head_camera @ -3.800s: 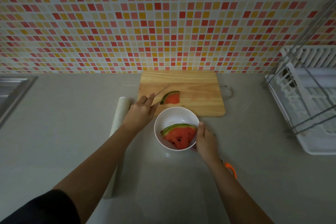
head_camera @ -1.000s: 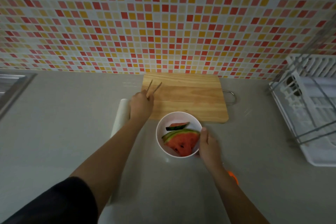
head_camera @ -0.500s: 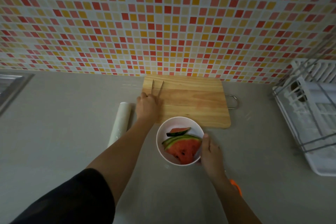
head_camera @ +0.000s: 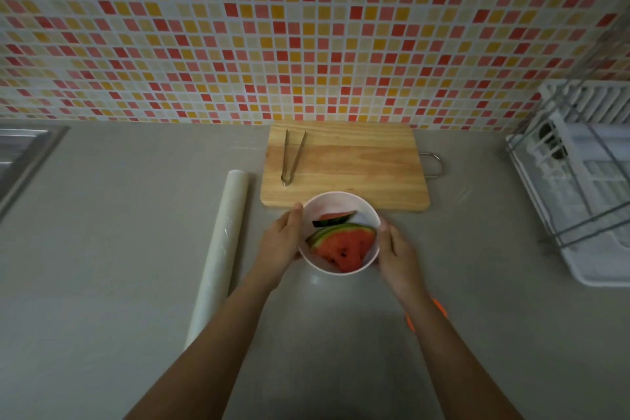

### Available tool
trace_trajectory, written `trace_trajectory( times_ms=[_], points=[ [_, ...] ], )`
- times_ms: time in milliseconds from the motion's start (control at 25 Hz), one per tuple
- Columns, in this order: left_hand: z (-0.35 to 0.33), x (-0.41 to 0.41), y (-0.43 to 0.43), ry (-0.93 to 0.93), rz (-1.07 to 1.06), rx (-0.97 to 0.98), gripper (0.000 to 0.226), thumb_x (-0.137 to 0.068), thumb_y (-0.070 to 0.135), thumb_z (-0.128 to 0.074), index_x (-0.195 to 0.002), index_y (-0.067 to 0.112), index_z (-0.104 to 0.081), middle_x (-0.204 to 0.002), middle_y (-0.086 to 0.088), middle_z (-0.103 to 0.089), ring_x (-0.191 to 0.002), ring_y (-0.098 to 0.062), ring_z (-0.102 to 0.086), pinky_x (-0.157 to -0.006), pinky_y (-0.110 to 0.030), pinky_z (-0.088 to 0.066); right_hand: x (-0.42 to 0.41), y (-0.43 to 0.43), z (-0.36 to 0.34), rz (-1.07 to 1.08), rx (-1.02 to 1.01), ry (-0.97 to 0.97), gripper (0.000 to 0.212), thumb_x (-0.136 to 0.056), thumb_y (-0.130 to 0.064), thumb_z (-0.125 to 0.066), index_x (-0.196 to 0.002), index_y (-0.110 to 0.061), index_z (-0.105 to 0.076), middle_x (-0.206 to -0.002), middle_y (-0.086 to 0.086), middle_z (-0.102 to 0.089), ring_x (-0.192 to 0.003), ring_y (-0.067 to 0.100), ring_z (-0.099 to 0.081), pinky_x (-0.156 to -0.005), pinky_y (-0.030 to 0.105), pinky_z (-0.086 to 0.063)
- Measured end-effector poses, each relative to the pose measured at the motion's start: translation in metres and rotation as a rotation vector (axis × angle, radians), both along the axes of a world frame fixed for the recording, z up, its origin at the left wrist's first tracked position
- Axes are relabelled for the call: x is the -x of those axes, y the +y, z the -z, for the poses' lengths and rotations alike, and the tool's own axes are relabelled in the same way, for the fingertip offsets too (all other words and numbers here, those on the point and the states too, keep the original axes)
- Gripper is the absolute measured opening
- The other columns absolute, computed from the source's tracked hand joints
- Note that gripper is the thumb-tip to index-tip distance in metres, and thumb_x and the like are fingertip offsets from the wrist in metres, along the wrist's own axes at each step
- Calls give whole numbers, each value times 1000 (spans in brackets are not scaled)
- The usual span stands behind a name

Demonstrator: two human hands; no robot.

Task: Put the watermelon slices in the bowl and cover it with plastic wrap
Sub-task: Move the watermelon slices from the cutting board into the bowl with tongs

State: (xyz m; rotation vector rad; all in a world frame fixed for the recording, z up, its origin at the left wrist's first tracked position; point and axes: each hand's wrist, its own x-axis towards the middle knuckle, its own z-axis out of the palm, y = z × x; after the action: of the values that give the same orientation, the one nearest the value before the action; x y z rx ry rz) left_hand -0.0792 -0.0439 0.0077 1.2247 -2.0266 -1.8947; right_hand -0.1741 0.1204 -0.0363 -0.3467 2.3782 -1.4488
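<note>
Left hand (head_camera: 281,242) and right hand (head_camera: 395,254) cup white bowl (head_camera: 370,215) sides, fingers curled; watermelon slices (head_camera: 342,245) inside, between them.

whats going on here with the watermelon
A person grips a white bowl from both sides, left hand and right hand, on the counter just in front of the cutting board. The watermelon slices lie in the bowl. Metal tongs lie on the board. The roll of plastic wrap lies untouched to the left, and the bowl is not yet covered.
</note>
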Motion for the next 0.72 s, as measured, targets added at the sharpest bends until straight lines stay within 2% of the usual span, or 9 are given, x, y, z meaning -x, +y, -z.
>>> trace_trajectory(
  times_ms=[120,240,400,520,560,640,720],
  points=[
    [-5,-19,4,71,21,-105,48,-97,52,-35,-115,21,-67,-111,-10,-68,-93,-22,-68,-64,-32,-59,-10,11,-1,-43,44,23,32,-99,-23,-39,-123,-19,-60,-114,4,-67,-106,21,-62,-90,40,-50],
    [-3,-41,14,47,26,-116,45,-96,51,-37,-108,22,-69,-102,-7,-71,-86,-20,-71,-59,-28,-58,-27,24,4,-47,17,54,30,-98,-20,-41,-119,-15,-62,-111,3,-68,-103,17,-61,-81,15,-42],
    [3,-58,25,52,14,-106,44,-95,53,-38,-107,24,-69,-99,-5,-72,-85,-18,-71,-61,-30,-59,-43,30,9,-25,1,38,28,-98,-18,-42,-112,-9,-64,-93,3,-68,-94,21,-63,-76,25,-41],
    [6,-62,29,30,29,-115,37,-95,50,-41,-108,29,-68,-106,-6,-71,-91,-20,-70,-69,-36,-60,-47,31,9,17,-24,61,28,-98,-21,-41,-112,-11,-64,-93,6,-69,-87,17,-60,-73,25,-39],
    [8,-63,29,23,41,-72,36,-95,48,-42,-116,28,-65,-111,-5,-69,-96,-21,-68,-76,-39,-59,-47,32,10,35,-43,89,28,-98,-21,-41,-112,-12,-64,-94,9,-70,-85,16,-60,-71,23,-37],
    [8,-70,17,24,-13,185,38,-95,39,-48,-128,23,-58,-113,-4,-68,-98,-21,-66,-85,-38,-55,-47,34,10,61,-63,134,28,-98,-20,-42,-111,-11,-65,-94,11,-71,-83,19,-60,-64,20,-32],
    [11,-85,-20,-3,-169,530,28,-94,24,-53,-118,16,-66,-101,-7,-71,-86,-22,-67,-79,-31,-51,-46,33,9,57,-74,148,28,-98,-19,-42,-113,-9,-64,-96,13,-71,-85,23,-62,-61,18,-29]
  ],
)
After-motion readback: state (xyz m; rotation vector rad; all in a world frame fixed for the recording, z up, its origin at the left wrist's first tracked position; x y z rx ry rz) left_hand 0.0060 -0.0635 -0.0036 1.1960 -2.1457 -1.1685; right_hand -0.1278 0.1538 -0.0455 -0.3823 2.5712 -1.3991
